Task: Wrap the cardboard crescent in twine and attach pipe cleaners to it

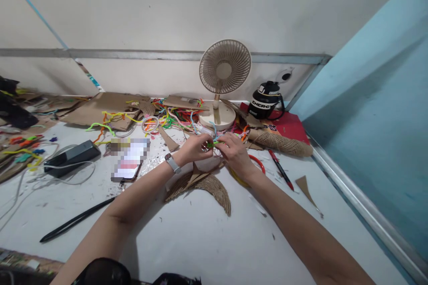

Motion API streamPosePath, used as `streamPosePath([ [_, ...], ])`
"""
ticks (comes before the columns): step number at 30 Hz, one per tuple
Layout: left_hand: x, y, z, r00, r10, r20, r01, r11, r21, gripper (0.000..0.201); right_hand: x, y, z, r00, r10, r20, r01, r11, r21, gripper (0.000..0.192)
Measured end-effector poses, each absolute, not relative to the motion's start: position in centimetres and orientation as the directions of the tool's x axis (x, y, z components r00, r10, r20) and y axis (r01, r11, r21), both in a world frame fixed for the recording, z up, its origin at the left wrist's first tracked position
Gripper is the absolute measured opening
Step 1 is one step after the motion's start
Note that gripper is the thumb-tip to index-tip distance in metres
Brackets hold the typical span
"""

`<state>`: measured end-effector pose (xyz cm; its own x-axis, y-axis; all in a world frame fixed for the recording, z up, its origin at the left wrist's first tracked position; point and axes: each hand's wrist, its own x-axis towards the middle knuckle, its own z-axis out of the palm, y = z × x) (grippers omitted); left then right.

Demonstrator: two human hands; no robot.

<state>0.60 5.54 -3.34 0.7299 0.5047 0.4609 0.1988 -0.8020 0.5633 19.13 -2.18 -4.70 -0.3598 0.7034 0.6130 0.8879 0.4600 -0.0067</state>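
Note:
Both hands meet over the middle of the table, in front of a small fan [225,69]. My left hand [195,148], below a wrist with a pale-strapped watch [173,163], pinches a green pipe cleaner [210,145]. The fingers of my right hand [234,153] close on the same pipe cleaner from the right. Just below them lies a crescent [217,187] covered in brown twine, with a pointed cardboard scrap [195,174] on it. A red ring [259,163] and a yellow one are partly hidden by my right hand.
Behind my hands lie tangled coloured pipe cleaners [174,120] and cardboard [100,109]. Left are a phone [131,160], a black power bank [72,158] with a white cable, and a black strap [78,219]. Right are a twine roll [281,142], a red-and-black pen [281,169] and a black bottle [265,102].

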Motion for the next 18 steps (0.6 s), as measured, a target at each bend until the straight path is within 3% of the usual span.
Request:
streamPosePath([
  [8, 0.77, 5.16, -3.13, 0.710, 0.517, 0.478, 0.198, -0.798, 0.569, 0.012, 19.02, -2.24, -4.84, -0.370, 0.721, 0.587, 0.867, 0.495, -0.062, 0.027],
  [18, 0.78, 5.58, -3.37, 0.704, 0.537, 0.465, 0.178, -0.767, 0.617, 0.017, 19.07, -2.05, -5.10, -0.390, 0.695, 0.605, 0.859, 0.511, -0.034, 0.022],
])
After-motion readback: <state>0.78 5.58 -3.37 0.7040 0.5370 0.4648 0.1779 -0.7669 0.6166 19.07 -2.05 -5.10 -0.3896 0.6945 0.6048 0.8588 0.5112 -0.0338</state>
